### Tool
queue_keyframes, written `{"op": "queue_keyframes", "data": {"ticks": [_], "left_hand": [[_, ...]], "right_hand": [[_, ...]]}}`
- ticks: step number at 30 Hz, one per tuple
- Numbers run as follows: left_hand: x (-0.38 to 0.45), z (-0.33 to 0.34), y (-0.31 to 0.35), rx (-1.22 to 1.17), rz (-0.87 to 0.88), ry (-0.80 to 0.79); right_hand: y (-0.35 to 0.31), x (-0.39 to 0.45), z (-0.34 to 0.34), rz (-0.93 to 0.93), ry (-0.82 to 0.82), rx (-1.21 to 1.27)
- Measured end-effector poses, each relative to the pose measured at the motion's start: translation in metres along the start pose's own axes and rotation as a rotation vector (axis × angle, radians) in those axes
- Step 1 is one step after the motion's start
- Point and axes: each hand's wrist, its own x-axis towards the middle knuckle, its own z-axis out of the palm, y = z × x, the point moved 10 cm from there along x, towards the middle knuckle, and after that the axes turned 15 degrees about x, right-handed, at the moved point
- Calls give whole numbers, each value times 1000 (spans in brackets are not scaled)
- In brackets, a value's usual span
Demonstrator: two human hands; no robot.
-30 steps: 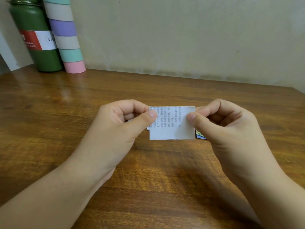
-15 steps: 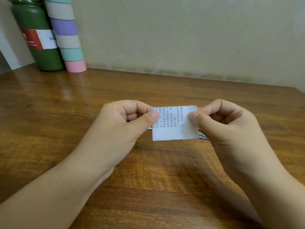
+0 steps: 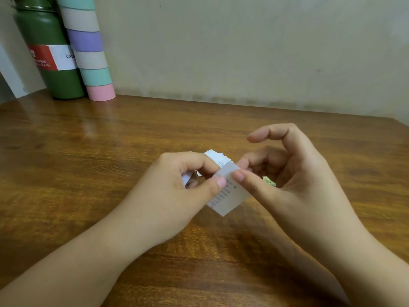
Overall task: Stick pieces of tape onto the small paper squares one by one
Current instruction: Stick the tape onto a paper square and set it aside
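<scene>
In the head view, two hands are meeting just below the middle of the picture, over a brown wooden counter [image 3: 110, 151]. The left hand [image 3: 177, 185] is coming in from 7 o'clock. Its thumb and curled fingers are pinching the left edge of a small paper square [image 3: 230, 198]. The right hand [image 3: 287, 173] is coming in from 4 o'clock. Its thumb is pressing on the top of the same paper square, with a finger behind it, so this hand is pinching it too. Its pointer finger is sticking up, bent and touching nothing. The paper square is tilting like a diamond and is being held up above the counter. It is showing rows of tiny printed marks.

Just behind the hands, at 12 o'clock from the held square, a little pile of white papers [image 3: 218, 157] is lying on the counter. A small colourful scrap [image 3: 269, 181] is peeking out under the right hand.

Far off at 10 o'clock, a green bottle [image 3: 47, 52] is standing by the wall. A tall stack of tape rolls [image 3: 90, 52] is standing just beside it.
</scene>
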Motion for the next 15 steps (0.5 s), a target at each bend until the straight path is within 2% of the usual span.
{"op": "queue_keyframes", "data": {"ticks": [6, 15], "left_hand": [[4, -10, -14, -413, -148, 116], [3, -8, -15, -503, -188, 96]], "right_hand": [[17, 0, -1, 181, 20, 21], [18, -1, -1, 213, 62, 149]]}}
